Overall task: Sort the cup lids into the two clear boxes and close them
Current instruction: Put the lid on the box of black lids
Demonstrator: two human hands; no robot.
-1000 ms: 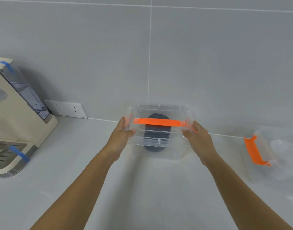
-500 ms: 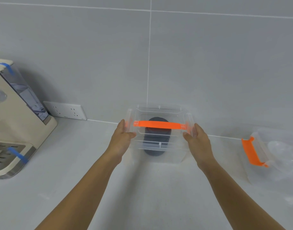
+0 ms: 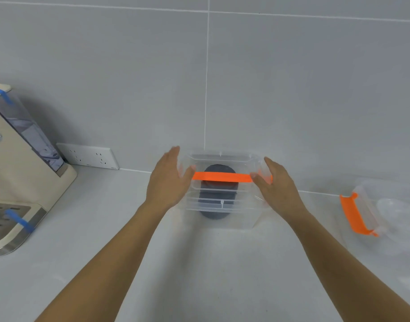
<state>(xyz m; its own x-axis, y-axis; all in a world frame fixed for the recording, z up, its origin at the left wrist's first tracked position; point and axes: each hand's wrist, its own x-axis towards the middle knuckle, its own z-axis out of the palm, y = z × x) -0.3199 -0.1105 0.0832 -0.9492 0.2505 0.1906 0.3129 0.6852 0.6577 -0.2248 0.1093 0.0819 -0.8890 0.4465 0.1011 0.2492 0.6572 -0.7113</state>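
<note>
Box [image 3: 222, 206] at twelve o'clock on bench [image 3: 199, 270], holding lids [image 3: 219, 190]; second box [image 3: 373, 212] at three o'clock; machine [image 3: 18, 182] at nine o'clock.

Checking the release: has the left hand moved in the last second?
Yes. The left hand opened and rose; its fingertips are now level with the top of the wall socket, not its bottom.

Large pale grey wall tiles [image 3: 292, 89] fill upper frame; white countertop [image 3: 222, 263] below. White wall socket strip [image 3: 88, 156] at left, beside cream countertop appliance [image 3: 16, 182].
</note>
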